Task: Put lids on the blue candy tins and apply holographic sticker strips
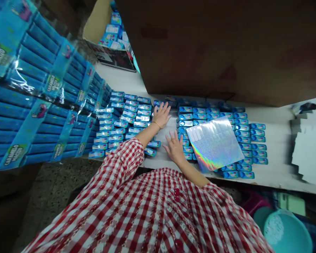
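My left hand (pixel 162 115) reaches forward with fingers apart, beside the left group of small blue boxes (pixel 130 114). Its fingertips are close to a box at the back of that group; whether they touch it I cannot tell. My right hand (pixel 174 147) is spread over the white table (pixel 162 160), its edge close to the right group of blue boxes (pixel 186 116). Both hands appear to hold nothing. On top of the right group lies a shiny holographic sheet (pixel 216 142) with a few pale stickers at its left corner.
Clear-wrapped blue packs (pixel 34 116) are stacked high on the left. A large brown carton (pixel 213 52) stands along the back. An open carton (pixel 116 58) at the back left holds more blue boxes. White sheets (pixel 309 147) lie on the right; a turquoise basin (pixel 289 232) stands below.
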`<state>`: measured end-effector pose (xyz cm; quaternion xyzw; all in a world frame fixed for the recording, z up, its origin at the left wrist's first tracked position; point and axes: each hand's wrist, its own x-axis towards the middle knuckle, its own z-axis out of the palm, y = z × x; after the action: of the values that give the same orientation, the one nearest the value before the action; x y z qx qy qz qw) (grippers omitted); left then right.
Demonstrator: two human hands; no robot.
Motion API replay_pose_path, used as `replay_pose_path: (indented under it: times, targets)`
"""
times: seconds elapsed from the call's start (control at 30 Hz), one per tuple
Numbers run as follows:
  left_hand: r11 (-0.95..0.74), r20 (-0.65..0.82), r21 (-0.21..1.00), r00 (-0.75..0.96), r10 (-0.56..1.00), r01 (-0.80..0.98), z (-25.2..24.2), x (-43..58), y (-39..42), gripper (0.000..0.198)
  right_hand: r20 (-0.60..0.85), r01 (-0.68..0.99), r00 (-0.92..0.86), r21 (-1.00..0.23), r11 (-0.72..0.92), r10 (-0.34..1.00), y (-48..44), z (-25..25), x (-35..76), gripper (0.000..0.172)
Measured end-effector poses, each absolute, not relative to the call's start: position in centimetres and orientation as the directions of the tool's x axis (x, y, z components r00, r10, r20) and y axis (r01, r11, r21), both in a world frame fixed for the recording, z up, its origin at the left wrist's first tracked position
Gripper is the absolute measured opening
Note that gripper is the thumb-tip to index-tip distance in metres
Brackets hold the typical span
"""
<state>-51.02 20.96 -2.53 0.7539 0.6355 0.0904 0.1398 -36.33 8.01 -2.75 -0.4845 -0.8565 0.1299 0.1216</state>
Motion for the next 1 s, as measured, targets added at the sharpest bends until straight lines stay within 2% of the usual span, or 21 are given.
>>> replay_pose_path:
  times: [0.2,0.3,0.4,0.47,0.53,0.63,0.7,0.87,1.0]
  targets:
    - [-0.232,-0.087,0.308,0.270,0.959,0.923,-4.2,-50.0,26.4,0.055,0.105,0.927,-0.258,-0.254,0.277,0.960,8.8,-2.2,-25.9,0.047]
    - [-0.215,-0.089,0.296,0.252,0.964,0.931,-4.1,-51.5,26.4,0.055,0.074,0.949,-0.137,-0.276,0.152,0.988,9.1,-2.7,-21.6,0.046]
    - [-0.135,-0.052,0.283,0.156,0.986,0.950,-3.4,-52.0,25.1,0.053,0.055,0.940,-0.071,-0.331,0.085,0.996,10.2,-3.0,-18.7,0.042]
    - [-0.071,-0.008,0.311,0.077,0.997,0.948,-3.0,-50.6,23.7,0.054,0.071,0.926,-0.080,-0.364,0.100,0.994,11.7,-3.0,-17.4,0.040]
    - [-0.057,-0.029,0.395,0.074,0.997,0.917,-2.7,-47.8,21.8,0.052,0.105,0.913,-0.102,-0.384,0.135,0.989,13.8,-2.9,-16.6,0.036]
    - [-0.134,-0.159,0.509,0.245,0.956,0.851,-2.6,-42.5,19.2,0.041,0.146,0.887,-0.170,-0.408,0.216,0.974,17.2,-2.8,-16.3,0.033]
    - [-0.122,-0.187,0.528,0.256,0.948,0.840,-2.7,-39.6,18.5,0.036,0.145,0.865,-0.254,-0.409,0.292,0.956,19.2,-2.9,-16.9,0.032]
    - [0.078,-0.244,0.531,0.065,0.968,0.844,-3.2,-36.2,19.4,0.014,0.012,0.840,-0.473,-0.295,0.455,0.881,21.5,-3.2,-19.3,0.030]
    - [0.165,-0.251,0.607,-0.009,0.968,0.777,-3.0,-35.0,19.9,0.013,-0.043,0.807,-0.569,-0.223,0.547,0.822,21.3,-3.4,-19.0,0.031]
